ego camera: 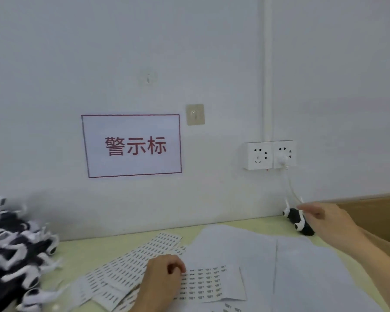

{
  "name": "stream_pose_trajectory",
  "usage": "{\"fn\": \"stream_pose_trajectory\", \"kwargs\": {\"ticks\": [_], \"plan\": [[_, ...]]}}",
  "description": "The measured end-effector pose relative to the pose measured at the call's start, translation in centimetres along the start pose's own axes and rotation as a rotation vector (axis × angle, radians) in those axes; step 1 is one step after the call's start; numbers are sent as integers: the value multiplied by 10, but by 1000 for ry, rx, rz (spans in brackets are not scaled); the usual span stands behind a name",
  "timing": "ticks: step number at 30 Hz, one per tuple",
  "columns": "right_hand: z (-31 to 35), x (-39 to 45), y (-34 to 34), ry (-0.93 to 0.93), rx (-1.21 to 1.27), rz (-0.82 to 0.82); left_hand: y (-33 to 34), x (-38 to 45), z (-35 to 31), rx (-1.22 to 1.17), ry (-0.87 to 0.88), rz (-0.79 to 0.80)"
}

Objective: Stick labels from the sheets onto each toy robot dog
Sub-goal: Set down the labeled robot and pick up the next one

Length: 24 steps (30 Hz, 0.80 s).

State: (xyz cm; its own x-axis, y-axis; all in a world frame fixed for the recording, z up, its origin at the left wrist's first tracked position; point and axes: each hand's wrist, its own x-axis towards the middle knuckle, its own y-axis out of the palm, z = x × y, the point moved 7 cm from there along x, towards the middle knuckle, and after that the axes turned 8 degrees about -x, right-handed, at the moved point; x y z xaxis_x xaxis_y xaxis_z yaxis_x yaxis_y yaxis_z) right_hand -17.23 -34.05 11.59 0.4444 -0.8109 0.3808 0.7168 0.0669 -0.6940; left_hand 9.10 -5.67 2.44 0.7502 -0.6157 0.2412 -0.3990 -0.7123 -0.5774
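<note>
At the far left, a pile of black-and-white toy robot dogs (16,248) is heaped on the pale green table (122,239), blurred and tangled, so single dogs can hardly be told apart. To its right, several label sheets (131,264) are fanned out and overlapped, their rows of small dark labels running toward the wall. Over the near sheets the left hand (164,275) is laid, its fingers curled with the tips pressed on a partly used sheet (208,282); whether a label is pinched there cannot be told. Blank white backing sheets (279,266) are spread further right. On the wall behind, a red-bordered sign (131,146) and a double socket (269,155) with a cable plugged in can be seen.

At the far right edge of the table, one single toy robot dog (298,220) is lying against the wall, legs up. The right hand (329,218) is stretched out just beside it, fingers loosely extended and slightly apart, nothing gripped; contact with the dog cannot be confirmed because of blur. A cardboard box (383,221) is seen behind the arm.

The step in hand is judged to be the setting aside of a labelled dog, or the reaching for it. Several things could go wrong: the hanging cable could be snagged by the outstretched fingers, the loose sheets could be dragged out of order by the forearm, and a label could be creased or stuck to the wrong sheet under the pressing fingertips.
</note>
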Motion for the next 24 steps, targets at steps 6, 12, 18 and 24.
{"fn": "stream_pose_trajectory", "kwargs": {"ticks": [6,12,18,24], "plan": [[95,-53,98,-386,-38,235,3,-8,-14,234,203,7],[116,-116,185,-582,-219,400,3,-10,-23,350,196,121],[117,-116,176,-593,-175,344,-40,-9,-25,254,2,436],[109,-112,180,-610,-202,275,-134,1,0,514,-242,251]]}}
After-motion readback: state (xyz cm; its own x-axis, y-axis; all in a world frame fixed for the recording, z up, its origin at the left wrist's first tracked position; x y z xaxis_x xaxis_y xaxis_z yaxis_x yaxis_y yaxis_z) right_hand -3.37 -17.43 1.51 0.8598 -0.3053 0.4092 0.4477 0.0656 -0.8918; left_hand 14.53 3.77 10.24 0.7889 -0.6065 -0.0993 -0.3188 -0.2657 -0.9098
